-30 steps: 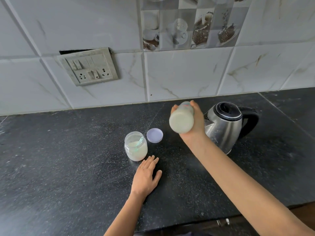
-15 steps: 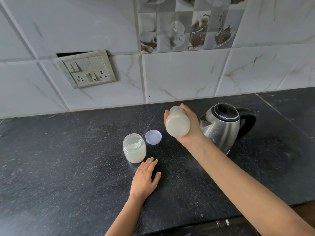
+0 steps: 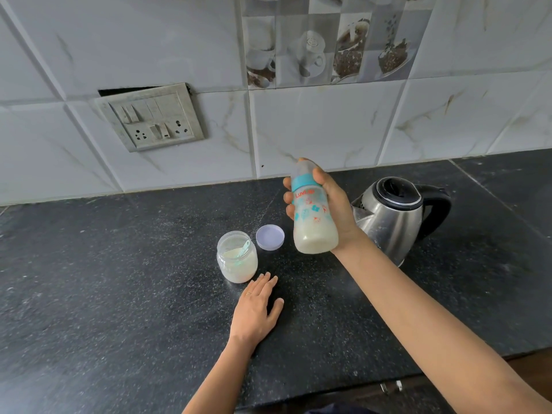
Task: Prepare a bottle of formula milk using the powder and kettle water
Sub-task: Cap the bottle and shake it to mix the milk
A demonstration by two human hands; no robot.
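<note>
My right hand [image 3: 334, 204] grips a baby bottle [image 3: 312, 216] with a teal collar and printed pattern, held nearly upright above the counter, white milk in its lower part. An open powder jar [image 3: 237, 256] with a teal scoop inside stands on the black counter [image 3: 119, 279]. Its lilac lid [image 3: 270, 237] lies just behind it to the right. My left hand [image 3: 257, 309] rests flat on the counter just in front of the jar, fingers spread, holding nothing. A steel kettle [image 3: 394, 216] with a black lid and handle stands right of the bottle.
A tiled wall rises behind the counter, with a switch and socket plate [image 3: 152, 116] at the left. The counter's front edge runs below my forearms.
The bottle has swung from tipped, bottom toward me, to nearly upright in my right hand. My left hand and the jar stayed in place.
</note>
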